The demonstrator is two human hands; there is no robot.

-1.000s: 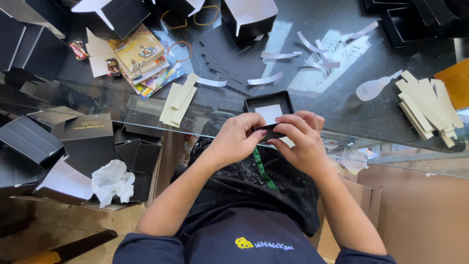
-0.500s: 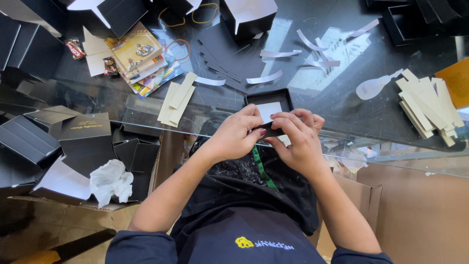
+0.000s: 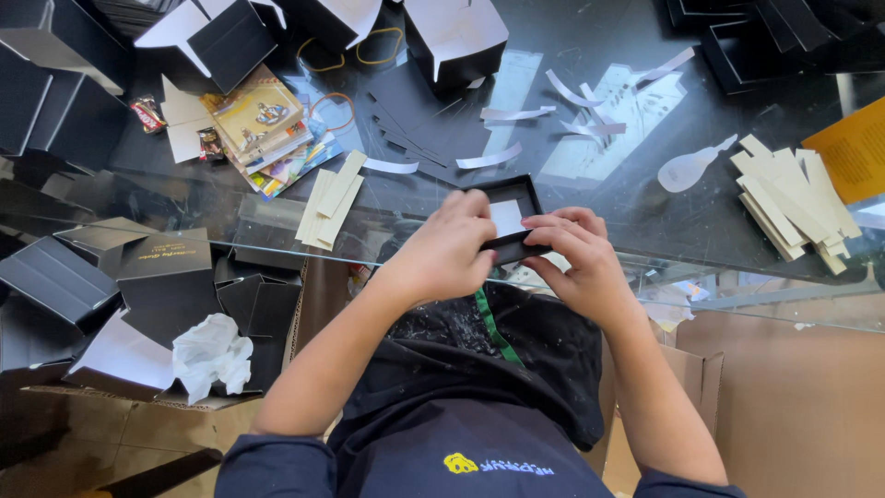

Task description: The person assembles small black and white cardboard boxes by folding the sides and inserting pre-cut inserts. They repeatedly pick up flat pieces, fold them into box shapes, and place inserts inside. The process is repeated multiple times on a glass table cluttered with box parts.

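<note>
- Right now both hands hold a small black tray [image 3: 510, 219] at the near edge of the glass tabletop [image 3: 590, 198].
- Left hand [image 3: 449, 249]: its fingers are closed on the tray's left side.
- Right hand [image 3: 579, 256]: its fingers are curled over the tray's near right edge and pinch it.
- Inside the tray lies a white card [image 3: 506, 218].
- Just left of the hands sits a small pile of cream strips [image 3: 330, 197].
- Far to the right, well apart from the hands, is a bigger pile of cream strips [image 3: 791, 201], next to an orange sheet [image 3: 855, 152].
- White paper curls [image 3: 516, 113] lie on the glass behind the tray.
- Bright booklets [image 3: 267, 129] lie far left on the glass, near open black boxes [image 3: 217, 41].
- Under the glass, on the left, are folded black boxes [image 3: 152, 267] and a crumpled white tissue [image 3: 212, 355].
</note>
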